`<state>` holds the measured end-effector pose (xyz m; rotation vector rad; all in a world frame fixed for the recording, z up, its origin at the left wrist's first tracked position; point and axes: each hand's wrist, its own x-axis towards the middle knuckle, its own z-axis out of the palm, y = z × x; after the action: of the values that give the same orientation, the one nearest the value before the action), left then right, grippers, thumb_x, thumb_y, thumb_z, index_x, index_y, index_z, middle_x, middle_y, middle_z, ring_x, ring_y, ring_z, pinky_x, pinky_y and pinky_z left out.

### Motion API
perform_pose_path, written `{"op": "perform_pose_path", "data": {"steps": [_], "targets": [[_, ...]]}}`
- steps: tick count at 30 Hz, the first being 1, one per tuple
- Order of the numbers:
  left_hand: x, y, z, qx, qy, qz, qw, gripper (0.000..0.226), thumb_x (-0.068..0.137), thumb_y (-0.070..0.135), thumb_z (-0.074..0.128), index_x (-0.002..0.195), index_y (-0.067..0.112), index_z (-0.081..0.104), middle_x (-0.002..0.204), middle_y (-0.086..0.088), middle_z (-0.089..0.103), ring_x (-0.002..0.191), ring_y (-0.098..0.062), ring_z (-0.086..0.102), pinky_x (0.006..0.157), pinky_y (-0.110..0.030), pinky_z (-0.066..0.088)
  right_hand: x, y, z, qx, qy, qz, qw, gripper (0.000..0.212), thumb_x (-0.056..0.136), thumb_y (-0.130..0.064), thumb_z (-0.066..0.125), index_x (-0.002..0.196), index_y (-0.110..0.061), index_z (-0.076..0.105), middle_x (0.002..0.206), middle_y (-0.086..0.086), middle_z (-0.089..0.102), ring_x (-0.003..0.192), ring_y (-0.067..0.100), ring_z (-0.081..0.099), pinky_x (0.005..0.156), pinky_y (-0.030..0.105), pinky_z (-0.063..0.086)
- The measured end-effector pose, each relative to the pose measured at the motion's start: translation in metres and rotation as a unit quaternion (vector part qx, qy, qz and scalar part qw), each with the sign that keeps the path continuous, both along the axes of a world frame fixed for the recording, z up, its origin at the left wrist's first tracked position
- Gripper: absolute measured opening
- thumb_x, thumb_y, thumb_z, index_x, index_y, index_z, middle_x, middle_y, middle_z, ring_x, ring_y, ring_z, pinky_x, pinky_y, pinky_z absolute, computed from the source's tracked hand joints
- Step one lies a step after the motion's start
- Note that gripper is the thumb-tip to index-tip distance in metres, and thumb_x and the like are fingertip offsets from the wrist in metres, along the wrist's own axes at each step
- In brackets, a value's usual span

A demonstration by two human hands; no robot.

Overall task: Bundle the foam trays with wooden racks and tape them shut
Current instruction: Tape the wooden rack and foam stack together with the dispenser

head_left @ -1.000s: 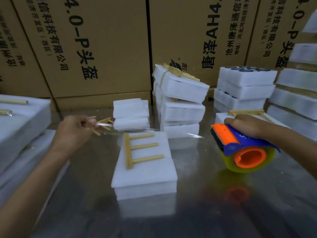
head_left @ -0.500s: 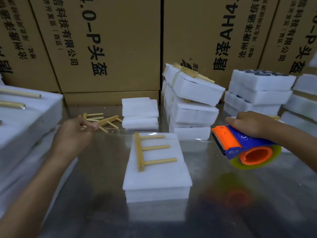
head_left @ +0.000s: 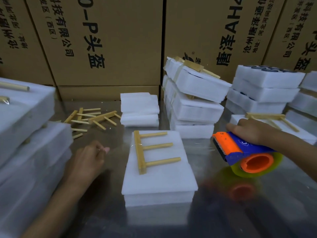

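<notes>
A stack of white foam trays (head_left: pixel 159 179) lies in the middle of the metal table with a three-pegged wooden rack (head_left: pixel 151 150) on top. My right hand (head_left: pixel 250 133) grips the orange and blue tape dispenser (head_left: pixel 243 152) just right of the stack, a little above the table. My left hand (head_left: pixel 87 162) is low on the stack's left side, fingertips pinched together. A faint clear strip of tape (head_left: pixel 197 144) runs from the dispenser across the rack toward those fingertips.
Loose wooden racks (head_left: pixel 91 118) lie at the back left beside plain foam sheets (head_left: pixel 139 109). Taped bundles (head_left: pixel 193 98) are stacked behind the tray stack, more foam trays (head_left: pixel 264 90) at the right and large foam piles (head_left: pixel 25 127) at the left. Cardboard boxes (head_left: pixel 103 40) wall the back.
My left hand has come down and nearer, from the loose racks to the stack's left side. The dispenser has dropped lower on the right, and the tape strip has come down with both hands.
</notes>
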<state>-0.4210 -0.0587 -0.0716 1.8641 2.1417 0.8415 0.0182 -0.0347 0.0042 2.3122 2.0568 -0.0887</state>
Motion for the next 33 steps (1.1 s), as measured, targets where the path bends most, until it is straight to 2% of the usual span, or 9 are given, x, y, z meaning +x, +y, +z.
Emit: {"op": "perform_pose_path", "data": {"steps": [5,8,12,18,23,26,29,31,33], "targets": [[0.004,-0.006,-0.006,-0.001,0.048,-0.009,0.999,0.015,0.097,0.039,0.053,0.085,0.031,0.052,0.073,0.01,0.057,0.064,-0.001,0.049,0.05,-0.024,0.031,0.003,0.006,-0.002,-0.009,-0.014,0.015,1.0,0.044,0.101,-0.053,0.023,0.108,-0.023,0.054,0.097,0.001,0.05,0.085,0.016,0.05,0.079,0.035,0.038],[0.009,-0.007,-0.008,-0.005,0.042,-0.016,0.999,0.014,0.098,0.037,0.054,0.085,0.03,0.053,0.072,0.009,0.058,0.064,-0.003,0.051,0.049,-0.024,0.032,0.006,0.009,-0.003,0.006,0.021,-0.002,1.0,0.042,0.101,-0.052,0.028,0.098,-0.022,0.057,0.09,0.0,0.053,0.082,0.015,0.052,0.075,0.034,0.037],[0.013,-0.009,-0.009,-0.001,0.037,-0.021,0.999,0.013,0.098,0.035,0.054,0.087,0.028,0.054,0.071,0.007,0.059,0.064,-0.006,0.055,0.05,-0.024,0.034,0.012,0.006,-0.004,0.024,0.049,-0.021,0.998,0.035,0.104,-0.045,0.031,0.077,-0.032,0.05,0.081,-0.003,0.052,0.076,0.012,0.051,0.059,0.027,0.03],[0.01,-0.005,-0.014,0.017,0.018,-0.012,1.0,0.014,0.096,0.038,0.056,0.088,0.027,0.056,0.074,0.008,0.062,0.061,-0.002,0.049,0.049,-0.022,0.031,0.01,0.001,-0.001,0.006,0.013,-0.013,1.0,0.033,0.106,-0.042,0.027,0.077,-0.04,0.043,0.082,-0.008,0.045,0.076,0.007,0.046,0.059,0.023,0.028],[0.022,-0.01,-0.018,0.026,0.018,-0.038,0.999,0.019,0.098,0.037,0.053,0.093,0.02,0.061,0.089,-0.003,0.07,0.082,-0.023,0.064,0.065,-0.033,0.045,0.017,-0.001,-0.002,0.016,0.04,-0.01,0.999,0.033,0.105,-0.042,0.028,0.079,-0.035,0.048,0.085,-0.001,0.052,0.078,0.014,0.051,0.06,0.026,0.03],[0.041,-0.02,-0.021,0.037,0.117,-0.059,0.991,0.011,0.098,0.037,0.047,0.095,0.029,0.054,0.093,0.004,0.067,0.088,-0.021,0.064,0.067,-0.032,0.044,0.017,0.0,-0.002,0.044,0.118,-0.056,0.991,0.039,0.103,-0.046,0.033,0.082,-0.024,0.058,0.085,0.006,0.059,0.078,0.019,0.055,0.059,0.029,0.03],[0.053,-0.023,-0.023,0.054,0.133,-0.085,0.986,0.013,0.097,0.035,0.04,0.088,0.029,0.048,0.093,0.011,0.057,0.099,-0.018,0.055,0.064,-0.032,0.039,0.014,-0.002,-0.001,0.045,0.129,-0.069,0.988,0.041,0.103,-0.046,0.033,0.083,-0.022,0.06,0.087,0.008,0.06,0.078,0.02,0.056,0.059,0.029,0.03],[0.053,-0.022,-0.023,0.057,0.175,-0.08,0.98,0.015,0.097,0.039,0.039,0.099,0.033,0.053,0.109,0.011,0.053,0.111,-0.018,0.045,0.069,-0.033,0.038,0.014,-0.003,0.0,0.041,0.137,-0.067,0.987,0.042,0.104,-0.045,0.032,0.086,-0.021,0.061,0.088,0.009,0.06,0.079,0.021,0.055,0.06,0.03,0.03],[0.048,-0.019,-0.027,0.027,0.231,-0.058,0.971,0.041,0.097,0.048,0.041,0.137,0.039,0.043,0.146,0.001,0.035,0.129,-0.024,0.033,0.093,-0.039,0.036,0.016,-0.005,0.0,0.038,0.156,-0.075,0.984,0.044,0.103,-0.046,0.031,0.095,-0.017,0.063,0.089,0.008,0.058,0.08,0.021,0.054,0.063,0.032,0.031]]}}
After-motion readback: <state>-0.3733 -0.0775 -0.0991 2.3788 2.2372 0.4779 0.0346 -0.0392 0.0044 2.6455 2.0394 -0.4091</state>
